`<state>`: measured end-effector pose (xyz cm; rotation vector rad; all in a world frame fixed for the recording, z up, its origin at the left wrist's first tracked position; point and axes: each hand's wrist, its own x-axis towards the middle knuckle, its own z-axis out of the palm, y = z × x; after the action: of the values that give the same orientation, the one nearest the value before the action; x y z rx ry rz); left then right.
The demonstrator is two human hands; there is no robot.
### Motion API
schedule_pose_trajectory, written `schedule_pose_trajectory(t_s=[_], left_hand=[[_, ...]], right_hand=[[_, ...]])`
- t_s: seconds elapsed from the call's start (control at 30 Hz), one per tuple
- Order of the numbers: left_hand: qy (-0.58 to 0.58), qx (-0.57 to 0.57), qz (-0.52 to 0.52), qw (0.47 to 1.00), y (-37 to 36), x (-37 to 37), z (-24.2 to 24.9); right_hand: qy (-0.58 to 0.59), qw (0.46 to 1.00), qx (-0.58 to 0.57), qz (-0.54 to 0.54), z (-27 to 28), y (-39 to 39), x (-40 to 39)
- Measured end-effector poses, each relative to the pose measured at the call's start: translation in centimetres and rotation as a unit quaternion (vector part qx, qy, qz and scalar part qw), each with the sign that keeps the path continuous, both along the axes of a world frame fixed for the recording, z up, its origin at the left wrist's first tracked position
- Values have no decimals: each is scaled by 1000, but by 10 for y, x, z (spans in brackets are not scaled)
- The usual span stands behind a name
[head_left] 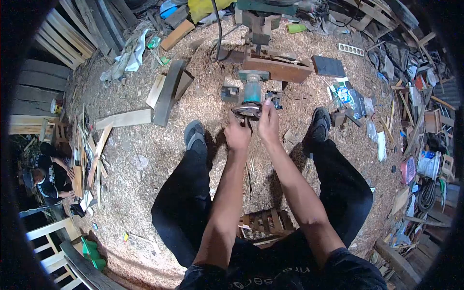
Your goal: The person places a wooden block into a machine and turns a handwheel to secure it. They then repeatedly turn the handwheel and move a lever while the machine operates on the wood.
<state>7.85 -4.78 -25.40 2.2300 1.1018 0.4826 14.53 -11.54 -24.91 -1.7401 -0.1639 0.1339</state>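
Observation:
In front of my feet stands a machine with a green metal body (pixel 252 92). On its near end is a dark round handwheel (pixel 247 111). My left hand (pixel 238 136) is curled against the wheel's lower left edge, its fingers partly hidden. On the wheel's right side, my right hand (pixel 268 123) grips the rim with the thumb pointing up and the other fingers mostly out of sight. A small dark metal fitting (pixel 275 98) sits just beyond the right thumb. Behind the green body lies a brown wooden beam (pixel 278 68).
Wood shavings (pixel 130 159) cover the ground. Boards (pixel 169 92) lie to the left, and a power strip (pixel 350 49) rests at back right. A dark cable (pixel 218 34) hangs near the machine. At far left another person (pixel 48 176) handles wood pieces. Scrap piles line the right side.

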Motion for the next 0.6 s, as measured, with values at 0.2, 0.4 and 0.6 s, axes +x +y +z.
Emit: schedule_pose_trajectory(t_s=[0.2,0.4,0.6], left_hand=[[-96,-22,-29,995,5,-9,-15],[-172,-280,-124,936,40,-25,-29],[-224,-632,-102,735,77,-25,20]], right_hand=[[103,994,-14,16,4,-2,7],[-119,992,-31,-1,-15,-18,-19],[-183,957,-225,23,15,-3,-62]])
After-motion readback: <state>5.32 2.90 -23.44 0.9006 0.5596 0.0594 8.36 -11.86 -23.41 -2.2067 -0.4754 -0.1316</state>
